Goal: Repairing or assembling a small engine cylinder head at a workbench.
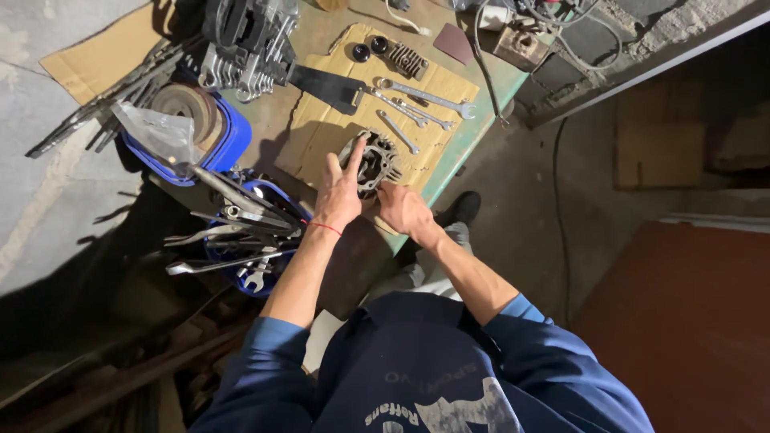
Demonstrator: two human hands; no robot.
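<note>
A finned metal engine cylinder (pixel 375 152) lies on a sheet of cardboard (pixel 321 132) on the green workbench (pixel 465 136). My left hand (pixel 338 192) rests on the cylinder's left side, index finger stretched over its top. My right hand (pixel 403 208) grips the cylinder's lower right edge. Both arms reach forward in blue rolled-up sleeves, and a red thread circles my left wrist.
Several wrenches (pixel 417 108) lie on the cardboard beyond the cylinder, next to a finned cylinder head (pixel 407 60). An engine block (pixel 245 48) stands at the back left. A blue bucket (pixel 265 232) full of tools and a blue container (pixel 216 140) stand at the left.
</note>
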